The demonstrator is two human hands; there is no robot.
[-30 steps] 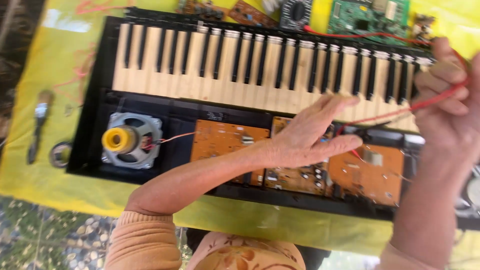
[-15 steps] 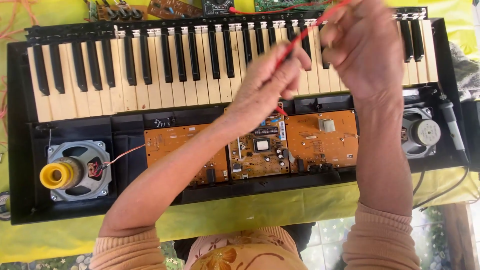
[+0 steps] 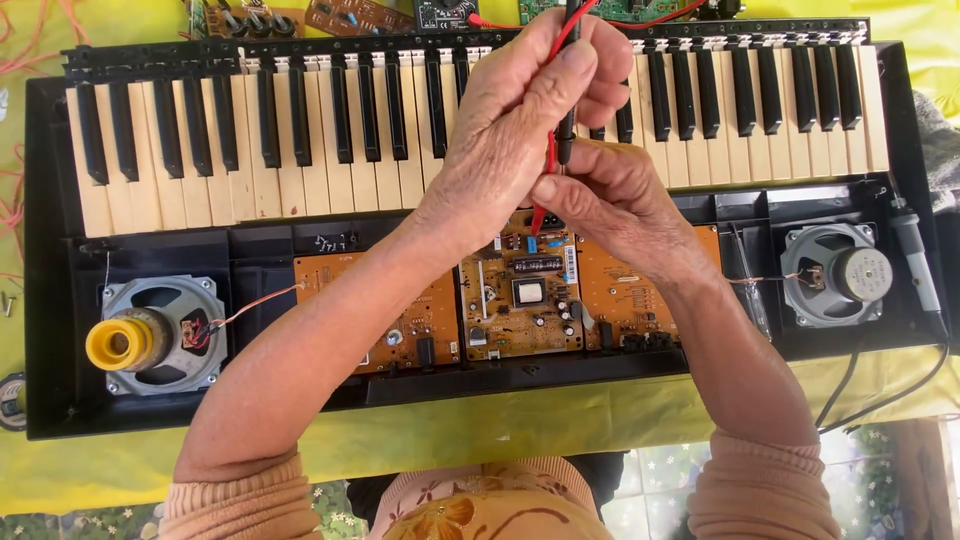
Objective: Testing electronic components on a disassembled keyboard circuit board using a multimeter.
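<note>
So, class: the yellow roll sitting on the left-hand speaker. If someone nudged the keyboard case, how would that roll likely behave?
The yellow roll lies on its side on the speaker, so it would probably roll off. It looks small and hollow, so likely light. The thin wire beside it seems floppy and unlikely to stop it.

A small dark meter with a pale rectangular screen point(image 3: 447, 12) lies at twelve o'clock, beyond the keyboard's black keys. A white rectangular label point(image 3: 570, 264) sits on the centre circuit board point(image 3: 520, 300), just past centre toward six o'clock.
</note>
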